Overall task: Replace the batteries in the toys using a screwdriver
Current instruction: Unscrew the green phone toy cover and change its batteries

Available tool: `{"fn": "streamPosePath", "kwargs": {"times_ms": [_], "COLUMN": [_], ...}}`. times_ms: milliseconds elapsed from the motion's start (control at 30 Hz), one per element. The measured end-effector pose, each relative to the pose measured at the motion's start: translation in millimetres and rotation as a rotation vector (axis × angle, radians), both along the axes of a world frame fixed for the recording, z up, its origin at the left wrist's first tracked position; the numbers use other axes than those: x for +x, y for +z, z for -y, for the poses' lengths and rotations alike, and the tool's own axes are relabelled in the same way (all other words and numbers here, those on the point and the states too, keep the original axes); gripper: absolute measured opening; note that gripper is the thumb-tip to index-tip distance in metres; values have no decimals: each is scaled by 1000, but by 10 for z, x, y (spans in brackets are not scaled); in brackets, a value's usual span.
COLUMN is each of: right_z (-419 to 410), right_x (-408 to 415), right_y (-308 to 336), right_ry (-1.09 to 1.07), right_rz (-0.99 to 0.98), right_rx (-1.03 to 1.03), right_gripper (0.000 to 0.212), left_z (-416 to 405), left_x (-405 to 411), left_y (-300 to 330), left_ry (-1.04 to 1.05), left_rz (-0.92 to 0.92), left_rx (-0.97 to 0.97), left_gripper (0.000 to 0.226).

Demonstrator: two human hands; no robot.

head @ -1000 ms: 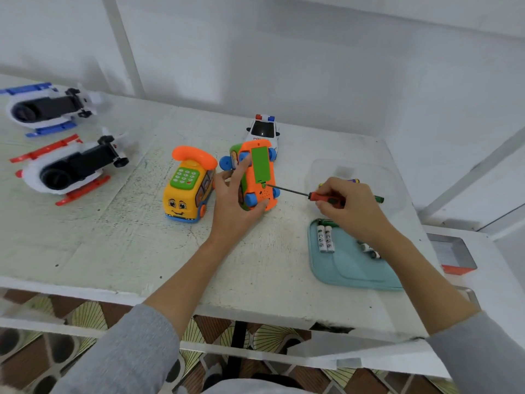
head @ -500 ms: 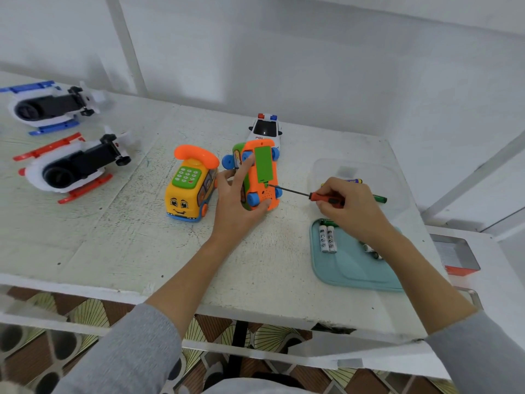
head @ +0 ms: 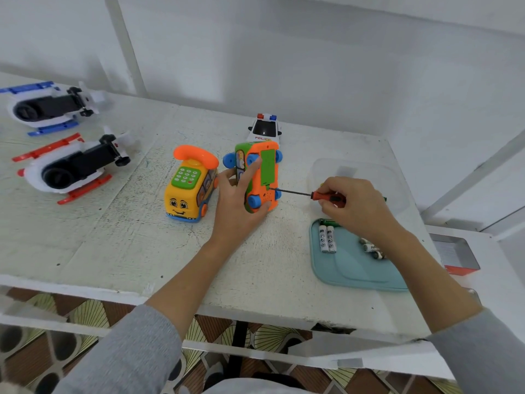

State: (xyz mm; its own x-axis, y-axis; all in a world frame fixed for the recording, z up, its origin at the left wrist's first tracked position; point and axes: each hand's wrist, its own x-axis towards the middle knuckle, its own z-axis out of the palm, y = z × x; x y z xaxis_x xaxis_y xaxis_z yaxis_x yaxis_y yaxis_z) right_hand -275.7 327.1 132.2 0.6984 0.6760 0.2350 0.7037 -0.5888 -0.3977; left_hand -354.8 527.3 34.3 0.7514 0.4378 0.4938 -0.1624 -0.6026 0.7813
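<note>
An orange and green toy phone car (head: 262, 177) stands tipped on its side, its underside with the green battery cover facing right. My left hand (head: 238, 206) grips it, thumb at the lower edge and a finger across a blue wheel. My right hand (head: 355, 206) holds a red-handled screwdriver (head: 326, 196); its tip sits at the lower end of the green cover. A teal tray (head: 352, 268) at the right holds a pair of white batteries (head: 326, 238), and other batteries (head: 372, 248) lie partly behind my wrist.
A yellow toy phone bus (head: 190, 186) stands just left of the held toy. A police car (head: 265, 129) sits behind it. Two toy helicopters, red (head: 71, 166) and blue (head: 48, 106), lie at the far left. A clear lid (head: 360, 172) rests behind my right hand.
Both hands stay where they were on the toy and the screwdriver. Only my head has shifted a little, so the view moves slightly.
</note>
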Motion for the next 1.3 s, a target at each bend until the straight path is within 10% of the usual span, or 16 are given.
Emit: {"fn": "streamPosePath", "kwargs": {"times_ms": [1300], "right_z": [-2], "right_x": [-9], "right_y": [38], "right_ry": [-80], "right_rz": [-194], "right_rx": [195], "right_gripper": [18], "left_z": [30], "left_x": [-16], "left_y": [30], "left_ry": [64], "left_rz": [-26], "left_rx": [149], "left_gripper": [81]}}
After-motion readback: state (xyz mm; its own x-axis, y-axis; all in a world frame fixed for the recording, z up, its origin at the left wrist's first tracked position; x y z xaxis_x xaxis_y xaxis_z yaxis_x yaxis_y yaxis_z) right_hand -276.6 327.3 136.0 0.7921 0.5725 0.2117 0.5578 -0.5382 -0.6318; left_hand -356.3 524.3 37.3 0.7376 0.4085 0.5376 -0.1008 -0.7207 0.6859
